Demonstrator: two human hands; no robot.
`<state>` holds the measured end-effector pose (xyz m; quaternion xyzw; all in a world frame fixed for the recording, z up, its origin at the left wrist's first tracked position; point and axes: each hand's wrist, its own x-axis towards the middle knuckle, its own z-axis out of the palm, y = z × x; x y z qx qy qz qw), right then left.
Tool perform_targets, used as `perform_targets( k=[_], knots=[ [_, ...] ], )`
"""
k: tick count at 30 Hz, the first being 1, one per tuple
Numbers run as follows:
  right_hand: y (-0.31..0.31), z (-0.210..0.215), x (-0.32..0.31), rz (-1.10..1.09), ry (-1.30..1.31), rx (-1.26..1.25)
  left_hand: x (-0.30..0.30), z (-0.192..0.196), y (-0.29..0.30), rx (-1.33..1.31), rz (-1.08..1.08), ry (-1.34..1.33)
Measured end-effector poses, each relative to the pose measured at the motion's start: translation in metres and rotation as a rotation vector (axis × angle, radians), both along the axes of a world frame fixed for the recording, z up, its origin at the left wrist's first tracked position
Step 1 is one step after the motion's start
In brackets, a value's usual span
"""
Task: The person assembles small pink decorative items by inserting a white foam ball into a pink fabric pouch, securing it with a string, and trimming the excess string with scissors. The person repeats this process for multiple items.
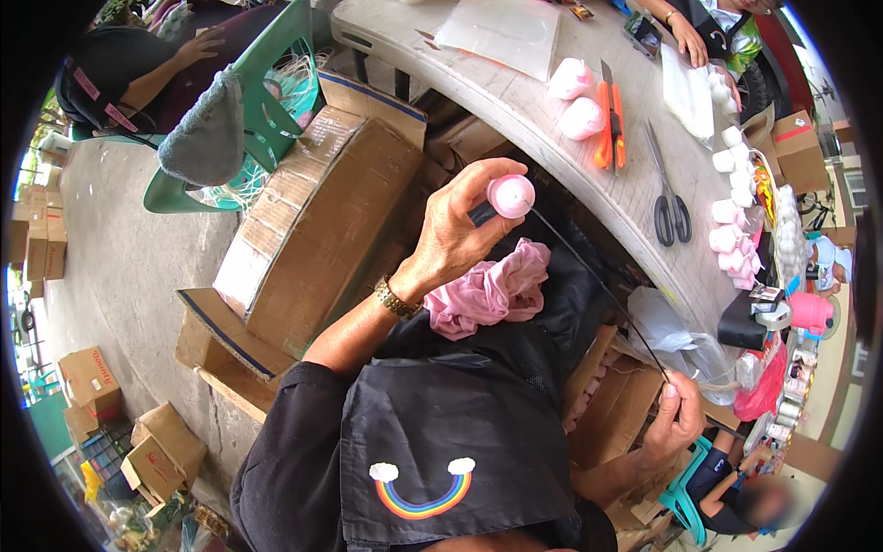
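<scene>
The left hand (457, 230) is closed, its fingers curled round a dark handle with the thumb pressed along it; a small round pink ball (510, 195) sits at the fingertips, touching them on their right side. A thin dark wire (598, 285) runs from the ball down and to the right to the right hand (674, 419), whose thumb and forefinger are pinched together on the wire's far end, the other fingers folded in. A gold wristwatch (395, 299) circles the left wrist.

Just below the left hand lies a bunched pink cloth (487, 290) on a black lap. Left of that hand stands a large taped cardboard box (317, 225). Beyond the fingers, across the curved grey table (515, 92), lie two pink balls (575, 97), an orange utility knife (607, 124) and black-handled scissors (670, 198), well apart from both hands. A row of small white and pink pieces (731, 216) lines the table's far edge. An open carton (616, 405) sits just left of the right hand. Nothing blocks the wire between the hands.
</scene>
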<state>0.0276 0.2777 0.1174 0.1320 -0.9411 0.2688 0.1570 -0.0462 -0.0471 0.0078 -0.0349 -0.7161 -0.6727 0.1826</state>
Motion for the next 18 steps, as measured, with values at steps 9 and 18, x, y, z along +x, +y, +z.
perform_targets(
  k=[9, 18],
  knots=[
    [-0.006, 0.000, -0.006, 0.071, 0.059, 0.070, -0.001, -0.001, -0.003, -0.154, 0.044, 0.044],
    [-0.010, 0.010, -0.005, 0.082, 0.008, 0.145, -0.003, -0.001, -0.006, -0.342, 0.119, 0.102]
  ],
)
